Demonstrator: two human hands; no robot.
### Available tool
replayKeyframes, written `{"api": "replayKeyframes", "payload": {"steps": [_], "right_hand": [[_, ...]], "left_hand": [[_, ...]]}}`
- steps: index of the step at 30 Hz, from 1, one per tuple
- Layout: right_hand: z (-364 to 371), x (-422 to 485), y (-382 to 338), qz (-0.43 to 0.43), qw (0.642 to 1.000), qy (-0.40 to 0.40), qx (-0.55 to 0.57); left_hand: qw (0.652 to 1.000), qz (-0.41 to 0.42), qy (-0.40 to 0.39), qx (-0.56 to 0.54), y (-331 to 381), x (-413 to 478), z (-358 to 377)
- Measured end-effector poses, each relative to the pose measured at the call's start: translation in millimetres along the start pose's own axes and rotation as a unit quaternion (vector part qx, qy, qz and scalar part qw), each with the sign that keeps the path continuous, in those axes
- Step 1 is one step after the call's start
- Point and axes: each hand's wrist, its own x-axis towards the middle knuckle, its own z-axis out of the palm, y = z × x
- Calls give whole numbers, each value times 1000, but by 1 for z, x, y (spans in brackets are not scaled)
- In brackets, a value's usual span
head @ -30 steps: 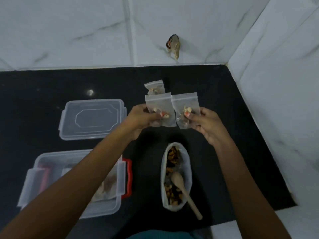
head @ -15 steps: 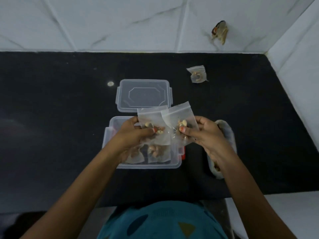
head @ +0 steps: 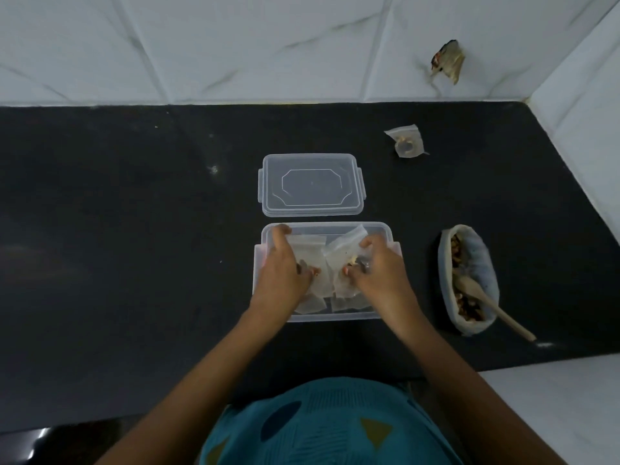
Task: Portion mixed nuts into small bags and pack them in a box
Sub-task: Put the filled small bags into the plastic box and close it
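Both hands are down in the open box [head: 335, 318]; the left hand [head: 285, 273] pinches one small bag [head: 308, 250] and the right hand [head: 379, 273] pinches a second bag [head: 342, 245], each over bags already inside; released unevenly, the slippery bags could slide, ride above the rim and foul the lid [head: 312, 184]; a stray bag [head: 407, 141] lies far back on the worktop [head: 134, 229], easily forgotten.

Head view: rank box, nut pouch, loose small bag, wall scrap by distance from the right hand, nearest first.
1. box: the right hand, gripping a filled bag, is inside it.
2. nut pouch: on the counter to its right.
3. loose small bag: farther back, near the wall.
4. scrap: up on the wall tiles.
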Motion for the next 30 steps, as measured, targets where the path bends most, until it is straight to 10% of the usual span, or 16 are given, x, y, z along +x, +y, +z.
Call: {"api": "replayKeyframes", "payload": {"steps": [10,20,30], "right_hand": [[27,10,13,6,982,-31,-188],[14,-1,-5,-56,873,-76,-479],[5,9,2,-6,925,-129,-357]], "left_hand": [[980,-24,-76,182,-7,16,20],[816,85,-65,568,-5,2,16],[881,139,-2,452,1,2,4]]}}
